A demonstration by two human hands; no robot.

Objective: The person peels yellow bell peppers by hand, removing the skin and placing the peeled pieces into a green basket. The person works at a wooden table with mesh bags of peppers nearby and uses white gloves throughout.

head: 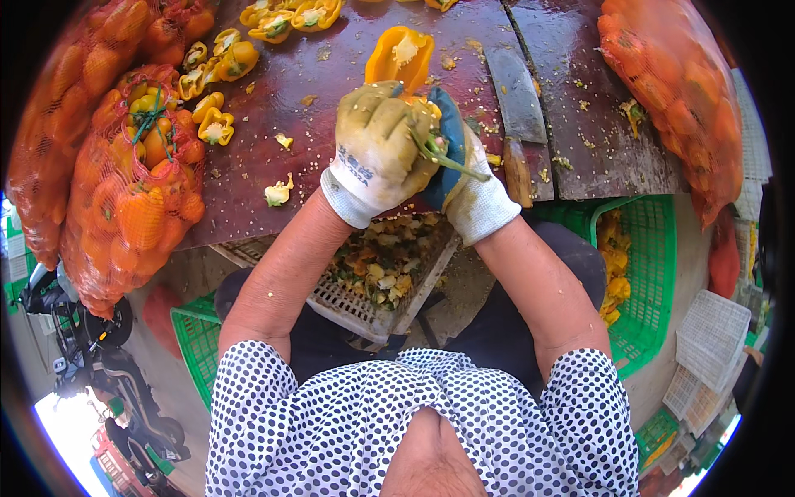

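My left hand (385,146), in a stained white and yellow work glove, is closed around a piece of yellow bell pepper with a green stem (456,163). Against it from the right presses my right hand (463,168), in a glove with a blue palm, on the same piece. Only bits of its yellow flesh show between the gloves. Just beyond the hands lies a halved yellow bell pepper (400,59), cut side up. A cleaver (514,93) with a wooden handle rests on the dark red table (273,112), right of the hands. Loose seeds and core scraps are scattered about.
Mesh sacks of orange peppers (133,192) stand at the left, another sack (674,81) at the right. Pepper halves (236,61) lie back left. Below the table edge are a crate of core scraps (385,267) and a green basket (646,279) with yellow pepper pieces.
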